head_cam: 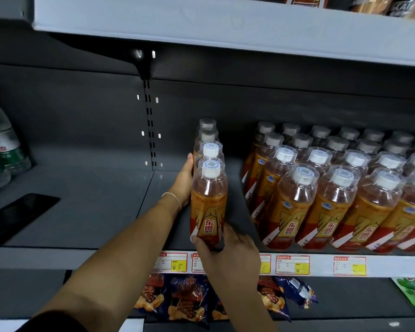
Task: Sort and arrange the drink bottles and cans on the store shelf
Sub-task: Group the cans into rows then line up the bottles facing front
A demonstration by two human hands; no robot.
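Note:
A single row of several orange drink bottles with white caps runs front to back on the grey shelf (86, 212). The front bottle (209, 202) stands at the shelf's front edge. My right hand (223, 250) grips the base of that front bottle, fingers curled round it. My left hand (185, 180) lies flat against the left side of the row, fingers straight, touching the bottles behind the front one. To the right, apart from the row by a gap, stands a block of several matching bottles (333, 188) in rows.
Large clear water bottles (3, 152) with green labels stand at the far left. A dark flat object (19, 214) lies on the shelf near them. Price tags (292, 264) line the shelf edge. Snack bags (189, 298) hang below.

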